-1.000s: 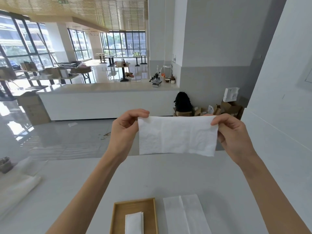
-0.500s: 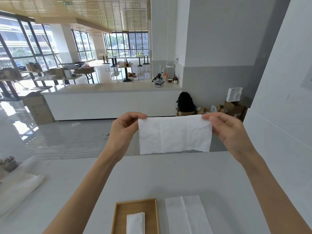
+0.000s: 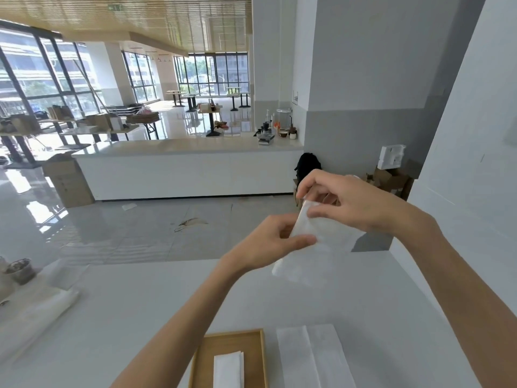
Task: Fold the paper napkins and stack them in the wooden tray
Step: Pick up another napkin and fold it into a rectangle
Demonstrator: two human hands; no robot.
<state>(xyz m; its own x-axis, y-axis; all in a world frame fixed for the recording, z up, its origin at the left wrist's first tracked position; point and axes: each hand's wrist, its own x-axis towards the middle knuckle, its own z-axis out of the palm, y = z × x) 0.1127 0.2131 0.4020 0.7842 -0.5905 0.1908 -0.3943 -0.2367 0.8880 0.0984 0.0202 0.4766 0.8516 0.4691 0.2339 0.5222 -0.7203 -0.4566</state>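
I hold a white paper napkin [image 3: 316,253] in the air above the white table [image 3: 140,317], doubled over into a narrow hanging strip. My left hand [image 3: 268,242] pinches its left edge. My right hand [image 3: 344,203] grips its top, close above the left hand. The wooden tray [image 3: 256,357] lies at the near edge of the table below my left arm, with a folded napkin [image 3: 228,371] in it. Just right of the tray lies a stack of flat unfolded napkins [image 3: 310,359].
Clear plastic wrapping [image 3: 42,306] and a small dark bowl [image 3: 21,271] sit at the table's left end. A white wall [image 3: 470,191] runs along the right side. Beyond the table are an open floor and a long white counter [image 3: 190,169].
My right hand has swung left and brought its end of the spread napkin over to my left hand, so the wide sheet is now doubled and hangs narrow.
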